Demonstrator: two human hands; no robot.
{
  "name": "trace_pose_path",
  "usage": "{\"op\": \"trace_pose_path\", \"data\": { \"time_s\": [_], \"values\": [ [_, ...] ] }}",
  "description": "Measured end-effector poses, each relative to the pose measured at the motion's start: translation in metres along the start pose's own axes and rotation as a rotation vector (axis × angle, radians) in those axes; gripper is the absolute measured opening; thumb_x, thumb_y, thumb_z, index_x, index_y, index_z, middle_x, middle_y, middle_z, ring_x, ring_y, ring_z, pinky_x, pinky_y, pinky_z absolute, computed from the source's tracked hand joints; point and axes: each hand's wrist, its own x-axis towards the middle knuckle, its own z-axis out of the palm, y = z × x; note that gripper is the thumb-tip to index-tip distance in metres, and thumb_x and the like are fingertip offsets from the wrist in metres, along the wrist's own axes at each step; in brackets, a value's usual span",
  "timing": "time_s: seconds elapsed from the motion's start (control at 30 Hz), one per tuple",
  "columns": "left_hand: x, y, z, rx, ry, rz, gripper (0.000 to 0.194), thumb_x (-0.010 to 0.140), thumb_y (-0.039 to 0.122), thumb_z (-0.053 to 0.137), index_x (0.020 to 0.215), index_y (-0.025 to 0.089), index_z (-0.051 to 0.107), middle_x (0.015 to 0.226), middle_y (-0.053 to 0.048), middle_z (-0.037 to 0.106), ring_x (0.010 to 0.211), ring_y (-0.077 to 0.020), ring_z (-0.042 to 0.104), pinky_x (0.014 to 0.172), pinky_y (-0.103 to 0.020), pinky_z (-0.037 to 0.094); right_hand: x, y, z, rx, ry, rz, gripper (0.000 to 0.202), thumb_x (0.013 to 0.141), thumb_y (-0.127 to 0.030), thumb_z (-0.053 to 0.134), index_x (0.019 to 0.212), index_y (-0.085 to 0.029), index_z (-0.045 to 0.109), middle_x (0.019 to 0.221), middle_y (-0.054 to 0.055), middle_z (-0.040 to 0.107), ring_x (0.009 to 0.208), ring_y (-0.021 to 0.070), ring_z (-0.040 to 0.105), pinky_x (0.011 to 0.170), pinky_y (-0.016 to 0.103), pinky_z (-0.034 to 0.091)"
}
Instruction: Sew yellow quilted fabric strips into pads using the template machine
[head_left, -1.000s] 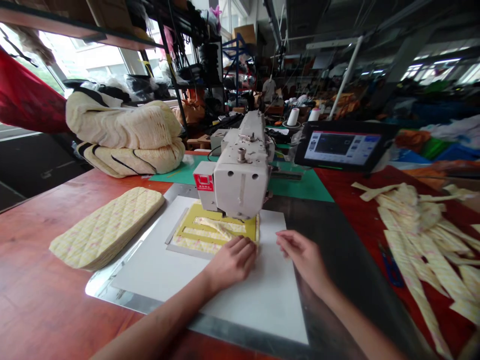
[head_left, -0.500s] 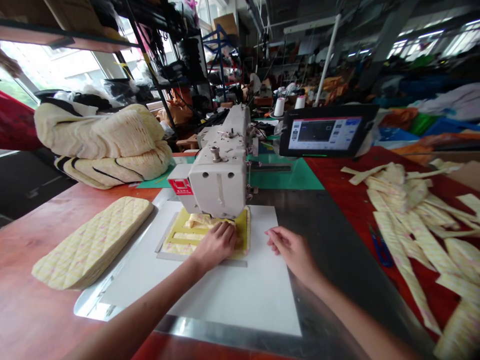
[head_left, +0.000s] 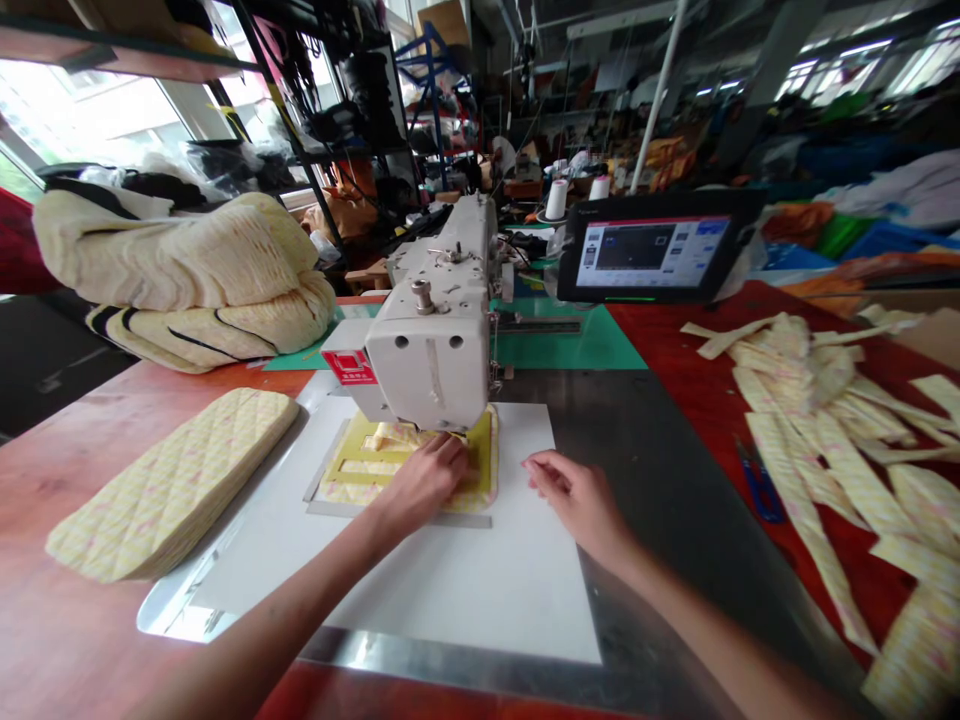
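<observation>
A white sewing machine head (head_left: 431, 350) stands over a yellow template frame (head_left: 480, 465) with slots, which lies on a quilted yellow fabric piece (head_left: 352, 492). My left hand (head_left: 431, 475) rests on the template just below the machine head, its fingers bent together; what lies under the fingertips is hidden. A small yellow fabric strip (head_left: 394, 436) sits at the template's upper slot, left of those fingers. To the right of the template, my right hand (head_left: 566, 490) hovers over the edge of a white sheet (head_left: 480, 600), fingers curled in and thumb against them.
Left on the table lies a stack of quilted pieces (head_left: 176, 480), with bulky folded bundles (head_left: 195, 270) behind it. A control screen (head_left: 656, 250) stands behind at the right. Fabric strips (head_left: 810, 430) and blue-handled snips (head_left: 759, 485) lie on the right side.
The view has shifted slightly. My left hand has moved a little up and left over the template; my right hand has barely changed.
</observation>
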Motion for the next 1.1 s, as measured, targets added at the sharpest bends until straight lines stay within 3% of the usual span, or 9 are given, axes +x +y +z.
{"op": "trace_pose_path", "data": {
  "time_s": [0.1,0.23,0.37,0.7,0.97,1.1],
  "values": [
    [-0.007,-0.005,0.006,-0.217,0.067,-0.082,0.035,0.079,0.000,0.063,0.111,0.012,0.061,0.112,-0.012,0.062,0.100,-0.0254,0.058,0.086,-0.038,0.055,-0.001,-0.008,0.007,-0.264,0.008,-0.217,0.030,0.103,-0.036,0.046,0.104,-0.017,0.069,0.096,0.006,0.066,0.083,0.0083,0.061,0.075,0.017,0.049],
    [-0.015,-0.004,0.012,-0.339,0.168,-0.103,0.034,0.090,0.003,0.048,0.119,0.013,0.063,0.118,-0.012,0.063,0.105,-0.0226,0.058,0.093,-0.037,0.053,0.010,-0.023,0.026,-0.638,-0.068,-0.411,0.030,0.101,-0.022,0.046,0.124,-0.024,0.065,0.108,0.006,0.062,0.102,0.0143,0.058,0.091,0.026,0.049],
    [-0.019,-0.002,0.011,-0.347,0.201,-0.117,0.037,0.093,0.006,0.046,0.125,0.014,0.063,0.122,-0.012,0.062,0.109,-0.0232,0.057,0.098,-0.040,0.051,0.031,-0.034,0.042,-0.861,-0.118,-0.437,0.043,0.099,-0.019,0.048,0.140,-0.029,0.056,0.113,0.008,0.058,0.101,0.0160,0.056,0.088,0.027,0.049],
    [-0.031,-0.008,0.011,-0.406,0.214,-0.201,0.036,0.098,0.010,0.043,0.128,0.015,0.062,0.126,-0.011,0.062,0.114,-0.0205,0.059,0.103,-0.037,0.050,0.050,-0.019,0.036,-0.791,-0.077,-0.397,0.041,0.099,-0.020,0.050,0.134,-0.038,0.064,0.109,0.005,0.058,0.102,0.0126,0.050,0.094,0.027,0.041],
    [-0.029,-0.008,0.016,-0.329,0.196,-0.159,0.040,0.099,0.011,0.042,0.135,0.013,0.059,0.126,-0.012,0.063,0.111,-0.0227,0.058,0.101,-0.041,0.050,0.040,-0.029,0.038,-0.922,-0.073,-0.408,0.044,0.099,-0.027,0.053,0.139,-0.044,0.057,0.117,0.006,0.058,0.104,0.0186,0.050,0.088,0.032,0.040],
    [-0.028,-0.008,0.014,-0.323,0.220,-0.145,0.037,0.098,0.011,0.043,0.130,0.012,0.062,0.126,-0.013,0.064,0.113,-0.0226,0.058,0.102,-0.040,0.051,0.032,-0.026,0.036,-0.880,-0.056,-0.458,0.044,0.099,-0.023,0.050,0.139,-0.040,0.059,0.114,0.006,0.058,0.103,0.0159,0.051,0.091,0.030,0.042]
  ]
}}
